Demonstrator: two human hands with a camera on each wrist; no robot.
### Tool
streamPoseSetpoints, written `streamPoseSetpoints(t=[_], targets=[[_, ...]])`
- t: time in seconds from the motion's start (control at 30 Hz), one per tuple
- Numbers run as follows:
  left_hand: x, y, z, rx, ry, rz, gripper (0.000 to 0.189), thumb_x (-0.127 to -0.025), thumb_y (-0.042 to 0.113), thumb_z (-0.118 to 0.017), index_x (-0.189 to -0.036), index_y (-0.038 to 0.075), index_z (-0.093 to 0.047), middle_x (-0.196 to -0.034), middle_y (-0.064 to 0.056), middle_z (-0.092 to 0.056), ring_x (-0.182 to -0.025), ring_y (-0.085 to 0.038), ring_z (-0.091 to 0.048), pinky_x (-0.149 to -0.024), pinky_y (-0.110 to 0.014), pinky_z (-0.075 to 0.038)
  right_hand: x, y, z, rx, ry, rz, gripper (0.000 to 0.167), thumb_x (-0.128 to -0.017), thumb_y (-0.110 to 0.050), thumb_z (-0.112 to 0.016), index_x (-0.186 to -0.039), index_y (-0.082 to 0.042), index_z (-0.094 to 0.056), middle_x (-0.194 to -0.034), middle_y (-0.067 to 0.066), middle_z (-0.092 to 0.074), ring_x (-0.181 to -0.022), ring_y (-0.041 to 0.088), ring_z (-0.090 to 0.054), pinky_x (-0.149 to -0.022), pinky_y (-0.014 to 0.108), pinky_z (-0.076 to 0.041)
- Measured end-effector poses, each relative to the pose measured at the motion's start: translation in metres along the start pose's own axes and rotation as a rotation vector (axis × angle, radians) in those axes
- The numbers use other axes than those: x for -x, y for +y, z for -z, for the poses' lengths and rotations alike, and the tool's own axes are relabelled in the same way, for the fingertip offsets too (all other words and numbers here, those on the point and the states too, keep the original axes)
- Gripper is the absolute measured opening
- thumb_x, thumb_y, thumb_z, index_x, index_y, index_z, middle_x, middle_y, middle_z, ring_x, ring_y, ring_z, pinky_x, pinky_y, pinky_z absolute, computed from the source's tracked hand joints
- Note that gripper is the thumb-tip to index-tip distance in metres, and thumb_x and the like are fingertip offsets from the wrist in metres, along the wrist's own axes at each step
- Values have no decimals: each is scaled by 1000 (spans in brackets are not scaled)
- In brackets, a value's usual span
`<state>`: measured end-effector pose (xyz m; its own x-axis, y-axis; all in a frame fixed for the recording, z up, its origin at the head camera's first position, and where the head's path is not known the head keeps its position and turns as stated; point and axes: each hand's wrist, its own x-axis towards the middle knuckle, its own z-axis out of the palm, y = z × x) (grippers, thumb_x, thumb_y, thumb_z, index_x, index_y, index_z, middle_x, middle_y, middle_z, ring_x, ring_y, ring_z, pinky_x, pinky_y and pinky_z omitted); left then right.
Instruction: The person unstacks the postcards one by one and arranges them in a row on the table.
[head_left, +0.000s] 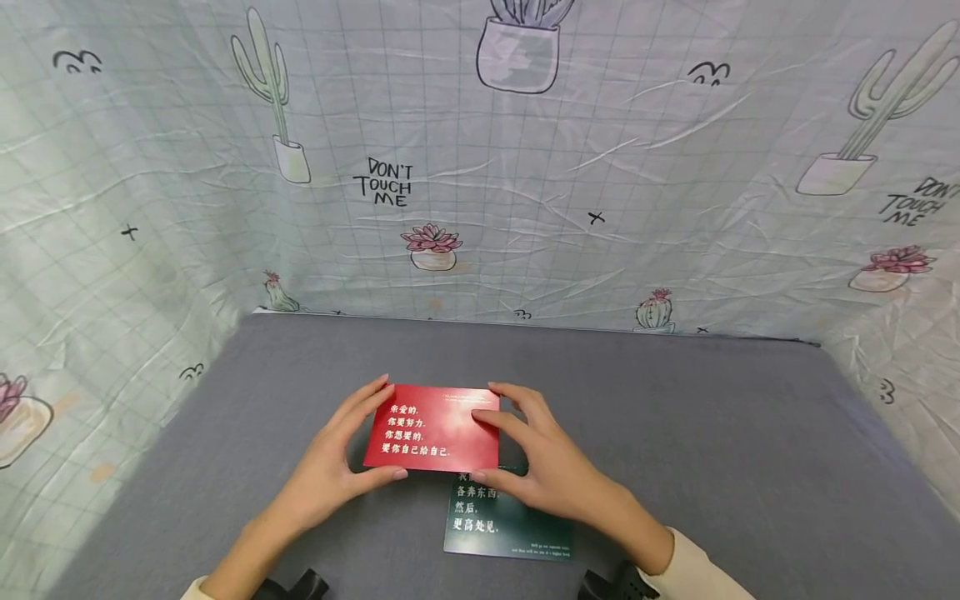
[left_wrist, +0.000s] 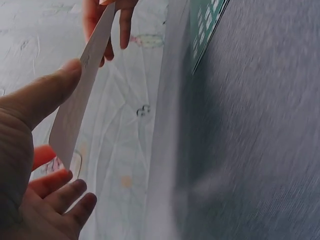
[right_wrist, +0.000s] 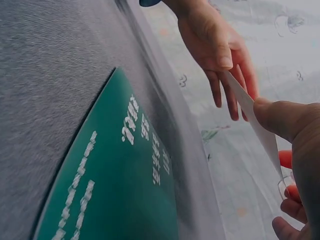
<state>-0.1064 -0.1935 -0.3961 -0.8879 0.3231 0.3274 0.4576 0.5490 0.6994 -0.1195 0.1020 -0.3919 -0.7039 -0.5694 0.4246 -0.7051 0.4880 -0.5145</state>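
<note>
A red card (head_left: 435, 429) with white Chinese lettering is held up between both hands, above the table. My left hand (head_left: 330, 458) pinches its left end, thumb on the near edge and fingers at the far edge. At the right end my right hand (head_left: 551, 467) grips it likewise, one finger lying over the red face. Both wrist views show the card (left_wrist: 85, 95) nearly edge-on, pale on the side seen. Beneath, a dark green card (head_left: 510, 525) with white lettering lies flat on the table; the red card and right hand hide its upper part.
The table (head_left: 712, 450) has a grey cloth surface. A pale grid-patterned curtain (head_left: 540, 183) printed with cacti stands behind it and along both sides. Black wrist straps show at the bottom edge of the head view.
</note>
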Motion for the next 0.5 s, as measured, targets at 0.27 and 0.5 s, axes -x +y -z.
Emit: streamPoseSetpoints(t=[0.27, 0.5], targets=[[-2, -9, 16, -32, -7, 27, 87, -72, 26, -85, -146, 16, -41, -152, 3, -30, -133, -20, -31, -82, -40, -54, -16, -4, -11, -15, -6, -21, 63, -79, -40, -77, -134, -18, -56, -149, 1, -29, -133, 18, -26, -86, 33, -53], [-4, -20, 25, -47, 2, 52, 85, -73, 28, -84, -146, 16, -42, -153, 0, -30, -134, -21, -31, -86, -49, -51, -30, -5, -19, -12, -4, -36, 63, -78, -40, -77, -133, -17, -56, -149, 0, -30, -133, 14, -24, -87, 31, -52]])
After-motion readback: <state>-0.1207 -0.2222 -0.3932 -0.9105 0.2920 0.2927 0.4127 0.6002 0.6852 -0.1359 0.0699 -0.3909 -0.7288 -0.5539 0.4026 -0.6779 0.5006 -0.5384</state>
